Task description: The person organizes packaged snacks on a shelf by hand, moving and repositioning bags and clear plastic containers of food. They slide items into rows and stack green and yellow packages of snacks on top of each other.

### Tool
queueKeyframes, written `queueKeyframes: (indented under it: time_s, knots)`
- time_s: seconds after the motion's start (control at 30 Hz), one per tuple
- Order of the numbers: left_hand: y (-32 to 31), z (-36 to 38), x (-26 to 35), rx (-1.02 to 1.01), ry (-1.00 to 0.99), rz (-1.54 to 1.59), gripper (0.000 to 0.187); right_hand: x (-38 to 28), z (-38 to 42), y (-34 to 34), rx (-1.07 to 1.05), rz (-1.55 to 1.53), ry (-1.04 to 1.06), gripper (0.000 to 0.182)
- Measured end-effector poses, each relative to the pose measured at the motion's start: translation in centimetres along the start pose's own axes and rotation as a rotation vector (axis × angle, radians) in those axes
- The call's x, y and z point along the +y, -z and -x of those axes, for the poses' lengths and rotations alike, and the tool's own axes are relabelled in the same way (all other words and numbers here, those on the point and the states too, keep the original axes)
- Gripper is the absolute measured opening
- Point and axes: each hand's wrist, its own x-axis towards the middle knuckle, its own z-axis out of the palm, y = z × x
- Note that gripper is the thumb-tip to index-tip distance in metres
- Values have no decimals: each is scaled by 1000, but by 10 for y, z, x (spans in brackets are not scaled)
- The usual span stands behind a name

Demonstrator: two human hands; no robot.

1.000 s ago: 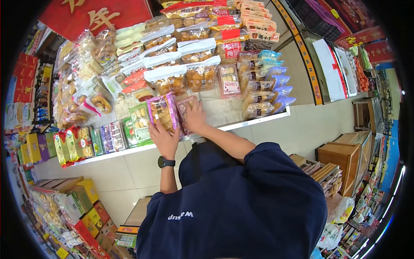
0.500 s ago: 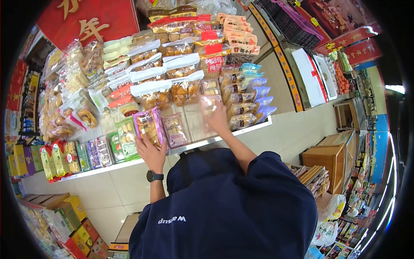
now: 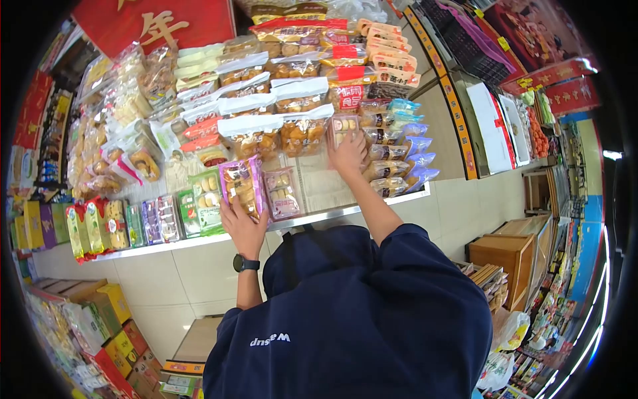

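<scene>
The left hand (image 3: 245, 230), fingers spread, touches the purple-edged pastry packet (image 3: 242, 185); right of that packet, the right hand (image 3: 349, 154) lies loosely open over a pink-edged pastry packet (image 3: 344, 125).

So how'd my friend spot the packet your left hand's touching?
Find the white front edge of the snack table. Along it, the left hand, beside a black watch, touches the packet. Its bright purple border stands out between a green packet and a pink packet.

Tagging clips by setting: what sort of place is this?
Likely a snack shop or market: rows of bagged pastries, a red banner, stacked cartons beyond the display.
</scene>
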Motion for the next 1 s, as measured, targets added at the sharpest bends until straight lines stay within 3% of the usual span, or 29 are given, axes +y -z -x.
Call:
queueKeyframes:
  time_s: [0.1, 0.2, 0.3, 0.4, 0.5, 0.7, 0.9, 1.0]
  knots:
    - [1, -1, 3, -1, 11, 18, 89, -13, 43, 24, -68, -15, 235, 88]
    - [2, 0, 4, 8, 6, 13, 90, -34, 103, -4, -274, -216, 450, 94]
    - [-2, 0, 0, 26, -14, -5, 90, -84, 137, -7, -598, -224, 415, 99]
    - [-1, -1, 1, -1, 8, -4, 91, -114, 152, -22, -695, -84, 179, 108]
    - [-1, -1, 1, -7, 3, -14, 91, -122, 154, -30, -690, 6, 179, 116]
    - [-5, 1, 2, -10, 22, -21, 92, -96, 145, -20, -779, -156, 163, 108]
    - [-3, 0, 0, -19, 1, -17, 91, -36, 122, 2, -526, -539, 85, 97]
    - [0, -1, 2, -13, -8, -10, 91, -11, 90, 47, -297, -512, 59, 93]
